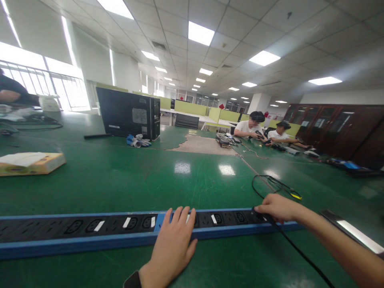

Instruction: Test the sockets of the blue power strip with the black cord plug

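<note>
A long power strip [114,226] with a blue frame and black sockets lies across the near side of the green table. Several small white labels are stuck along its face. My left hand [175,240] lies palm down over its middle, fingers stretched out across the sockets. Toward the strip's right end, my right hand [277,208] is closed around a black plug [257,213] at a socket. My fingers hide most of the plug, so I cannot tell how deep it sits. From that hand a black cord [295,244] runs down to the lower right.
A coiled black cable [277,183] with a yellow tag lies beyond my right hand. Farther back are a black computer case [126,114], gloves [138,141] and a tissue pack [33,163]. Two people [247,128] work at the far right; another person [13,90] is at the left edge.
</note>
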`<state>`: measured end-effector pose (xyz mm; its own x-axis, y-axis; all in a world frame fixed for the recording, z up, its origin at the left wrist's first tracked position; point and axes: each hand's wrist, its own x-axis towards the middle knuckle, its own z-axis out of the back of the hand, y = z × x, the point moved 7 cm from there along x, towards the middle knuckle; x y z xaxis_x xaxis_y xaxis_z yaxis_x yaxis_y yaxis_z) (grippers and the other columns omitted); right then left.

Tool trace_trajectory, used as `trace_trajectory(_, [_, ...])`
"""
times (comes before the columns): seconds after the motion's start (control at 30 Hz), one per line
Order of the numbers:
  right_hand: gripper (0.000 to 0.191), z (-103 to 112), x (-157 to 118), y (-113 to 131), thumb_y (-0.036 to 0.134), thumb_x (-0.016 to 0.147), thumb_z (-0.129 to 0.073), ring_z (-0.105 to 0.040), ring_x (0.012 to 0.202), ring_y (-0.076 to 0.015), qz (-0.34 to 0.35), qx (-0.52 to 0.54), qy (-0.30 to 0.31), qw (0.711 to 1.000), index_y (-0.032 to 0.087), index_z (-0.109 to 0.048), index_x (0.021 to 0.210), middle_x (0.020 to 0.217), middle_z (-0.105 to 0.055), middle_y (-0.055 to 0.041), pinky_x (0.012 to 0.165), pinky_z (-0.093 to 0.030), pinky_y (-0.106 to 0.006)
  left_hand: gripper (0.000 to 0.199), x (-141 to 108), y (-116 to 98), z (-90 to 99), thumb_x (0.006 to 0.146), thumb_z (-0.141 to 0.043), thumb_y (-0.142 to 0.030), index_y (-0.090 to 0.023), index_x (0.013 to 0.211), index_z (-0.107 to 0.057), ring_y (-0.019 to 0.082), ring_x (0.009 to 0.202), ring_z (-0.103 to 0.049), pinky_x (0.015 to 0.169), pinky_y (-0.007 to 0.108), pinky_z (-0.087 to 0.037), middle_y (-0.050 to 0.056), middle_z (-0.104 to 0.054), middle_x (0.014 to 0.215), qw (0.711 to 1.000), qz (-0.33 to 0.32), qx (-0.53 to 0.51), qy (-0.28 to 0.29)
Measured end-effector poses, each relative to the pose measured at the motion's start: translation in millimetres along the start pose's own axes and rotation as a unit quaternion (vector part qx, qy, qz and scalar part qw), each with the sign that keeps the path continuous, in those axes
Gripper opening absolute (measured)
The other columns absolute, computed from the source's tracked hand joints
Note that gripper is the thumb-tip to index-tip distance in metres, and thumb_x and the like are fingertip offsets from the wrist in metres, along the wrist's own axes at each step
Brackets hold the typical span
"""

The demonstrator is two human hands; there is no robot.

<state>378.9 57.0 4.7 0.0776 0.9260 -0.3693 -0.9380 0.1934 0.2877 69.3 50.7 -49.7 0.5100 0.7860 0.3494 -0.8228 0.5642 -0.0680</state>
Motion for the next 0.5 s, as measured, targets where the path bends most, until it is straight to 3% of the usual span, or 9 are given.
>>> trace_trajectory(0.13, [0.046,-10.8,10.6,13.9,0.051,0.077,-0.045,-0.047,0.038,-0.0130,-0.034,-0.018,-0.024,0.999,0.019,-0.048,0.044,0.043,-0.050,-0.0024,0.042,-0.033,-0.025,0.061,1.0,-0.5,0.6,0.084,-0.047,-0.045,-0.019,0.139,-0.042,0.033,0.128,-0.041,0.110,0.054,-0.024,0.012,-0.050,0.139,1.000,0.001,0.000,0.002])
trace_trajectory(0.33, [0.042,-9.2,14.5,2.5,0.048,0.076,-0.046,-0.044,0.036,-0.0127,-0.056,-0.031,-0.008,0.998,0.019,-0.049,0.046,0.042,-0.048,-0.0018,0.041,-0.032,-0.025,0.061,0.1,-0.1,-1.0,0.085,-0.045,-0.046,-0.019,0.139,-0.042,0.033,0.128,-0.040,0.111,0.055,-0.024,0.012,-0.050,0.139,1.000,0.001,-0.006,0.000])
trace_trajectory(0.5, [0.045,-17.4,17.8,-0.5,0.049,0.080,-0.043,-0.050,0.042,-0.0144,-0.055,-0.069,-0.010,0.996,0.019,-0.052,0.048,0.045,-0.051,-0.0030,0.046,-0.033,-0.025,0.061,-0.9,-1.2,-1.0,0.085,-0.045,-0.045,-0.018,0.140,-0.041,0.033,0.128,-0.040,0.111,0.056,-0.024,0.013,-0.049,0.140,1.000,0.000,-0.008,-0.001])
